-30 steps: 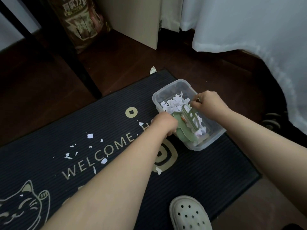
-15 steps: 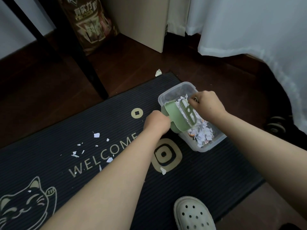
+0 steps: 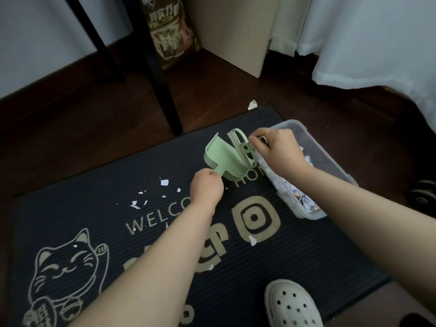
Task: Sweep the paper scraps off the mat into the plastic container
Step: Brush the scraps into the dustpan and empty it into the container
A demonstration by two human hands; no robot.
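My left hand (image 3: pixel 206 188) grips the handle of a small green dustpan (image 3: pixel 223 158), held tilted above the black welcome mat (image 3: pixel 306 263), left of the container. My right hand (image 3: pixel 274 149) holds a small green hand brush (image 3: pixel 243 146) against the dustpan's right edge. The clear plastic container (image 3: pixel 330 161) lies on the mat's right side with white paper scraps (image 3: pixel 305 201) inside; my right forearm hides part of it. Loose paper scraps (image 3: pixel 164 182) lie scattered on the mat left of my left hand, and single paper scraps (image 3: pixel 252 240) lie nearer me.
A black table leg (image 3: pixel 162 90) stands on the dark wood floor just behind the mat. A brown printed bag (image 3: pixel 169 31) and a beige panel (image 3: pixel 236 36) are further back, white cloth (image 3: pixel 377 38) at right. A white clog (image 3: pixel 291 305) rests on the mat's near edge. One scrap (image 3: pixel 252 105) lies off the mat.
Both hands have lifted the dustpan and brush out of the container and moved them left, over the mat. The scraps tipped from the pan lie in the container.
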